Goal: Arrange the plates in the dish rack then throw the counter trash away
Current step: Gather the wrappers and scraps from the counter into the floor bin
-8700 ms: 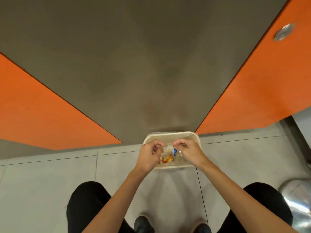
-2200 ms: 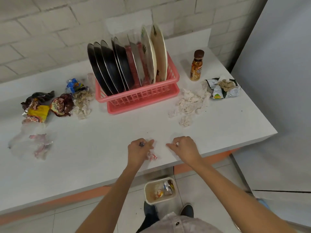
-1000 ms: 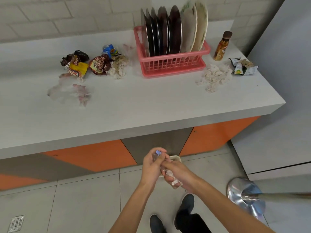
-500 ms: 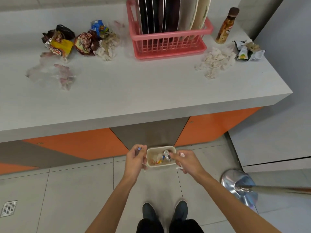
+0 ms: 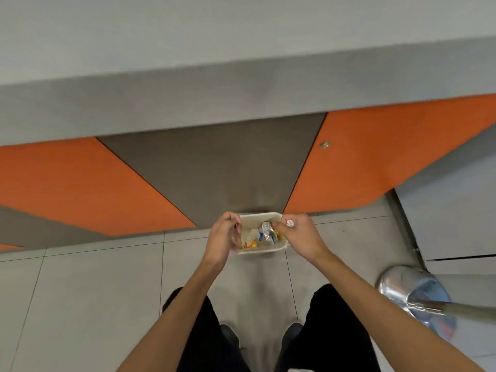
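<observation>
A small beige trash bin (image 5: 261, 250) stands on the floor tiles against the cabinet, with crumpled wrappers (image 5: 267, 232) inside. My left hand (image 5: 222, 237) hovers over the bin's left rim, fingers curled around a small dark scrap (image 5: 235, 226) that barely shows. Over the right rim, my right hand (image 5: 299, 236) pinches a small white scrap (image 5: 290, 223) between thumb and fingers. The dish rack, the plates and the trash on the counter are out of view.
The grey counter edge (image 5: 241, 87) overhangs at the top, above an orange and grey cabinet front (image 5: 204, 170). A shiny metal stand base (image 5: 408, 288) sits on the floor at the right. My legs and shoes (image 5: 230, 334) are just behind the bin.
My head has tipped down, so the countertop with the rack and trash has left the view. Both hands have closed in over the bin's rims, still holding their scraps.
</observation>
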Demonstrator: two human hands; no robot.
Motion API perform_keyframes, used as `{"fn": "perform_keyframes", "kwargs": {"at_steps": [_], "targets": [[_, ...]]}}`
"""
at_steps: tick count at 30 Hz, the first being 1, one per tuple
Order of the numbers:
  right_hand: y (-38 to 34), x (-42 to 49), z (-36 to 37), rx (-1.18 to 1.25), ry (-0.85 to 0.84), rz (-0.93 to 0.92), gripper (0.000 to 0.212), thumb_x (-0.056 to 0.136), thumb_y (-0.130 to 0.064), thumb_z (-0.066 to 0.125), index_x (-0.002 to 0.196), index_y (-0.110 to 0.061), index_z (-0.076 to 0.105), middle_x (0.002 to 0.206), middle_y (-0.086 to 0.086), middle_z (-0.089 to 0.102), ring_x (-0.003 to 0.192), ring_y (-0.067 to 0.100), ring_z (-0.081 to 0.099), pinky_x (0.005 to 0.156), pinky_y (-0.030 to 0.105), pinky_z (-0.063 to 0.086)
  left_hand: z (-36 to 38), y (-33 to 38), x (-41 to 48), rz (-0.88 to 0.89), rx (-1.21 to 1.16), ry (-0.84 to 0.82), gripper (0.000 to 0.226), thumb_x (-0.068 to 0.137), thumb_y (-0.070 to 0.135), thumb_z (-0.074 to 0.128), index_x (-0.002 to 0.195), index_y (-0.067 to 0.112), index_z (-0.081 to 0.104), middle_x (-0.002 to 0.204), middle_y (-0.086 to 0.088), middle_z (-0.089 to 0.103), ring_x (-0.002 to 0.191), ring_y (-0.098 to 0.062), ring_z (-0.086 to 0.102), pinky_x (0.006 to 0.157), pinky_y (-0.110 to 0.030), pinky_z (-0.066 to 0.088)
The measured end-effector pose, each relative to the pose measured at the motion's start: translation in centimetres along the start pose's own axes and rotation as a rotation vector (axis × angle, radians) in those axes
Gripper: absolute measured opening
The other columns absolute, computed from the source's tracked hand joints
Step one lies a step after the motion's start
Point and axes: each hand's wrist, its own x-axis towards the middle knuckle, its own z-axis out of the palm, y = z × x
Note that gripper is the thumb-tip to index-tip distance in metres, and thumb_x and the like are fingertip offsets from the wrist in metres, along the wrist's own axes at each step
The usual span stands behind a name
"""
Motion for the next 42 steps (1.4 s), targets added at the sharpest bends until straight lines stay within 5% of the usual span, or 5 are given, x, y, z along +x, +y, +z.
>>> {"fn": "perform_keyframes", "kwargs": {"at_steps": [13, 17, 23, 28, 42], "targets": [[18.5, 16.1, 9.3, -0.164, -0.024, -0.157, 0.01, 0.089, -0.012, 0.051, 0.088, -0.021, 0.055, 0.06, -0.01, 0.047, 0.042, 0.003, 0.038, 0.05, 0.026, 0.03, -0.7, -20.2, 18.6, 0.379, 0.508, -0.139, 0.041, 0.082, -0.006, 0.057, 0.111, 0.023, 0.056, 0.096, 0.006, 0.064, 0.09, -0.019, 0.061, 0.083, -0.035, 0.05], [20.7, 18.4, 10.5, -0.286, -0.029, -0.246, 0.022, 0.088, -0.01, 0.055, 0.094, -0.031, 0.055, 0.1, -0.01, 0.057, 0.065, 0.01, 0.049, 0.071, 0.033, 0.043, -1.0, -21.8, 21.4, 0.425, 0.567, -0.142, 0.038, 0.08, 0.0, 0.062, 0.106, 0.027, 0.057, 0.102, 0.001, 0.066, 0.087, -0.025, 0.062, 0.082, -0.039, 0.051], [23.0, 19.6, 11.4, -0.358, -0.089, -0.267, 0.026, 0.09, -0.008, 0.062, 0.111, -0.023, 0.058, 0.102, -0.006, 0.053, 0.072, 0.0, 0.045, 0.07, -0.004, 0.027, -1.6, -24.6, 23.7, 0.456, 0.74, -0.13, 0.047, 0.074, 0.006, 0.073, 0.114, 0.026, 0.058, 0.111, 0.01, 0.062, 0.093, -0.004, 0.055, 0.084, -0.019, 0.044], [22.9, 21.5, 11.7, -0.473, -0.106, -0.297, 0.026, 0.089, -0.009, 0.062, 0.109, -0.025, 0.061, 0.107, -0.007, 0.053, 0.082, 0.01, 0.051, 0.068, 0.026, 0.022, -1.5, -25.1, 25.1, 0.528, 0.906, -0.169, 0.054, 0.072, 0.005, 0.077, 0.122, 0.018, 0.06, 0.115, 0.005, 0.058, 0.101, -0.011, 0.052, 0.09, -0.022, 0.041], [23.0, 22.2, 12.1, -0.468, -0.209, -0.204, 0.034, 0.087, -0.023, 0.066, 0.121, -0.027, 0.063, 0.125, -0.004, 0.062, 0.112, 0.009, 0.057, 0.087, 0.02, 0.04, -3.2, -24.8, 24.3, 0.462, 1.271, -0.188, 0.042, 0.079, 0.015, 0.066, 0.117, 0.032, 0.059, 0.132, 0.015, 0.047, 0.122, -0.012, 0.046, 0.074, -0.028, 0.041]]}}
